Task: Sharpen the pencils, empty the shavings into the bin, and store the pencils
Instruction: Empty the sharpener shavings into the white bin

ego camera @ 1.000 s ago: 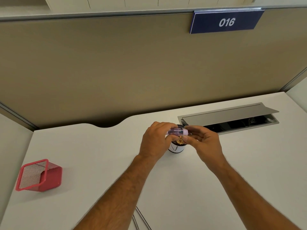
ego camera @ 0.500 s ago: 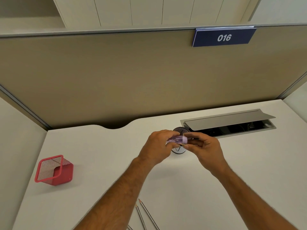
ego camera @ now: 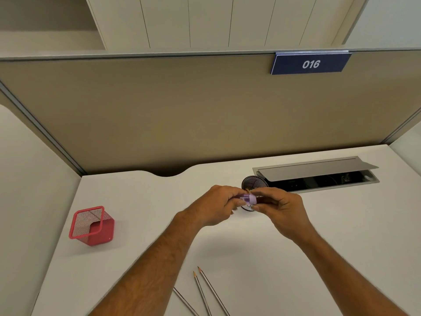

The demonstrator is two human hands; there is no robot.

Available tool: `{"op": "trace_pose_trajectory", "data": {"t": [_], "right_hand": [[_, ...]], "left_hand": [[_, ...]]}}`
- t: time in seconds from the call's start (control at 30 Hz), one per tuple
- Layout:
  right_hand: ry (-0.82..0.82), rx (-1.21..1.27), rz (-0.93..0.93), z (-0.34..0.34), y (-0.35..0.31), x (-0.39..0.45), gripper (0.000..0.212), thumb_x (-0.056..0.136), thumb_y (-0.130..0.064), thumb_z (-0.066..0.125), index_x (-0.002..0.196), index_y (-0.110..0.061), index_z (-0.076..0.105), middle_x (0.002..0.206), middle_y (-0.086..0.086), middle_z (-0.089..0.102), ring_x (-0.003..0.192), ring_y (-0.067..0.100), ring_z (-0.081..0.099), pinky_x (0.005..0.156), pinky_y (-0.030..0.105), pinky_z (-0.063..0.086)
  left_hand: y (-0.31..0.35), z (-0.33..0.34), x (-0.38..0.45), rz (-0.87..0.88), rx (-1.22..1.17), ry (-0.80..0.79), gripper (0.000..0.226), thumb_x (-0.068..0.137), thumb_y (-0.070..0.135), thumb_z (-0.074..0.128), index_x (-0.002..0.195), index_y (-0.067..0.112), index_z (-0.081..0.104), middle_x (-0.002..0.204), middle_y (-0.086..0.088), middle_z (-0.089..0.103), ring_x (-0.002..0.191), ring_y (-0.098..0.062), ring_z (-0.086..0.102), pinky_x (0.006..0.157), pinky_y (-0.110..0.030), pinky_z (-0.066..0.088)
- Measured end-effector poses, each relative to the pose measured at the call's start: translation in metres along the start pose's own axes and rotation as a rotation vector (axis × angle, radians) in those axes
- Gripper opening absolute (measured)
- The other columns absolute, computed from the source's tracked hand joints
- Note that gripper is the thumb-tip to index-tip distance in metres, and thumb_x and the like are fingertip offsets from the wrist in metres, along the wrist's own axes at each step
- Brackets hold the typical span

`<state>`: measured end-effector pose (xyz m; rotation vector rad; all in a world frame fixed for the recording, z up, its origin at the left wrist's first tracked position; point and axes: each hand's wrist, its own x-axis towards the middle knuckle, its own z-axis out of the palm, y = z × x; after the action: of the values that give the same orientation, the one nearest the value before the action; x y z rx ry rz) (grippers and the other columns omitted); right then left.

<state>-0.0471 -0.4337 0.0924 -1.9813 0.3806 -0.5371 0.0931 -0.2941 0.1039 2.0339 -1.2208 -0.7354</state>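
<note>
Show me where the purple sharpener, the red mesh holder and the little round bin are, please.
purple sharpener [ego camera: 250,199]: head view, on its lilac body between both hands.
red mesh holder [ego camera: 100,233]: head view, on its solid red side wall.
round bin [ego camera: 253,182]: head view, on its dark mesh rim.

My left grip [ego camera: 214,207] and right grip [ego camera: 281,209] cover most of the small lilac plastic sharpener [ego camera: 249,199] between them, so I cannot tell how its parts sit together, and they also hide the lower front of the small round black mesh bin [ego camera: 254,182] just behind. The three thin sharpened pencils [ego camera: 201,293] on the white table [ego camera: 136,201] run out of the bottom edge, and my left forearm crosses the leftmost one. The dark inside of the grey cable tray [ego camera: 319,181] is too dim to read.
</note>
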Motion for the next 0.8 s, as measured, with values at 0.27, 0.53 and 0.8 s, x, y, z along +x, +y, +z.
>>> {"op": "trace_pose_trajectory", "data": {"t": [0.27,0.53,0.8], "right_hand": [[-0.012,0.044,0.047,0.006,-0.007,-0.003,0.045,0.08,0.003,0.074,0.097,-0.037,0.069,0.084,-0.026,0.075,0.079,0.013,0.075,0.071,0.02,0.06],[-0.027,0.018,0.044,0.007,-0.012,-0.001,0.034,0.08,0.003,0.074,0.101,-0.023,0.072,0.079,-0.026,0.075,0.072,0.01,0.074,0.067,0.015,0.058],[-0.029,-0.011,0.054,0.012,-0.013,0.001,0.03,0.079,0.004,0.075,0.104,-0.012,0.074,0.081,-0.011,0.077,0.071,0.013,0.074,0.067,0.015,0.058]], "left_hand": [[0.0,-0.003,-0.008,0.115,0.039,0.154,0.029,0.089,0.018,0.067,0.118,0.02,0.065,0.112,-0.003,0.071,0.096,-0.017,0.063,0.087,-0.034,0.056],[0.001,-0.003,-0.012,0.145,0.015,0.208,0.03,0.089,0.015,0.066,0.119,0.017,0.066,0.112,-0.005,0.071,0.097,-0.019,0.064,0.088,-0.033,0.055],[-0.004,-0.004,-0.015,0.127,0.024,0.21,0.03,0.091,0.014,0.064,0.12,0.016,0.065,0.115,-0.007,0.071,0.099,-0.019,0.064,0.089,-0.032,0.055]]}}
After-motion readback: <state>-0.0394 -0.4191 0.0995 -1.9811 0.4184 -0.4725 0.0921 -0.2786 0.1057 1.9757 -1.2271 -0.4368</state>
